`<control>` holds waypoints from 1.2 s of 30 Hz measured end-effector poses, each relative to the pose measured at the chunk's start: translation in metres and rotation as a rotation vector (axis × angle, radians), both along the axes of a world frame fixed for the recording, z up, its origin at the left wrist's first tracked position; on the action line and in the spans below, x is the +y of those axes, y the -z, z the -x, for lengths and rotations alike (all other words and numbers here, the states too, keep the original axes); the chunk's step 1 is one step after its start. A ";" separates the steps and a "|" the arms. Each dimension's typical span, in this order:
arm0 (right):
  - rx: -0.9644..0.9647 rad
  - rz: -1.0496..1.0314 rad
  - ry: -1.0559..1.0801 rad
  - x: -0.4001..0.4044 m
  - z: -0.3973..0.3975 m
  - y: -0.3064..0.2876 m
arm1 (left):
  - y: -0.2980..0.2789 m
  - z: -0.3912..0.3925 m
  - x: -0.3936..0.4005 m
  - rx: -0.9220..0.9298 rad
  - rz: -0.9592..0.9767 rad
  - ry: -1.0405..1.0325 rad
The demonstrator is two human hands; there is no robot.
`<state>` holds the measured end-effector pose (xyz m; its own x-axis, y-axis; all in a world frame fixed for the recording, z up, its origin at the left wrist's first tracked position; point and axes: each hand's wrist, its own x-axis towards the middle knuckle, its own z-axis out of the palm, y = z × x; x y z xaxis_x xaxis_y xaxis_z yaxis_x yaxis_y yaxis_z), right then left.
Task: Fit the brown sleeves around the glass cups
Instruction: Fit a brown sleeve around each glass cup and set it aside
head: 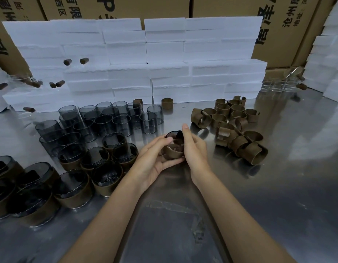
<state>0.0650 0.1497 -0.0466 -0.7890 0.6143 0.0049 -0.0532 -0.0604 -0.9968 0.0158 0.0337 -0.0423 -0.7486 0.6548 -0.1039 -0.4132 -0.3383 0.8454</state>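
A smoky glass cup (172, 136) with a brown sleeve (172, 153) around its lower part is held above the steel table (278, 186) at the centre. My left hand (154, 158) cups it from the left and below, thumb on the rim. My right hand (192, 147) grips it from the right, fingers curled round the side. A pile of loose brown sleeves (234, 128) lies to the right. Bare glass cups (107, 118) stand at the middle left. Cups with sleeves on them (73, 179) are grouped at the near left.
White foam blocks (137, 59) are stacked like a wall along the back, with cardboard boxes (278, 31) behind. A single sleeve (167, 103) stands by the foam. Clear glasses (278, 85) sit at the far right, beside more foam (333, 73).
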 end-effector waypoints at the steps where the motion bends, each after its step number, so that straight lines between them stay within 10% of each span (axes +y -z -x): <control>1: 0.004 0.025 0.004 0.000 -0.001 -0.001 | 0.000 0.000 0.000 0.002 0.002 0.001; 18: -0.022 0.293 0.031 0.017 -0.012 -0.016 | -0.006 -0.011 -0.002 0.221 0.114 0.175; 36: 0.008 0.204 0.030 -0.026 -0.013 -0.016 | -0.001 -0.021 0.014 0.045 0.281 -0.392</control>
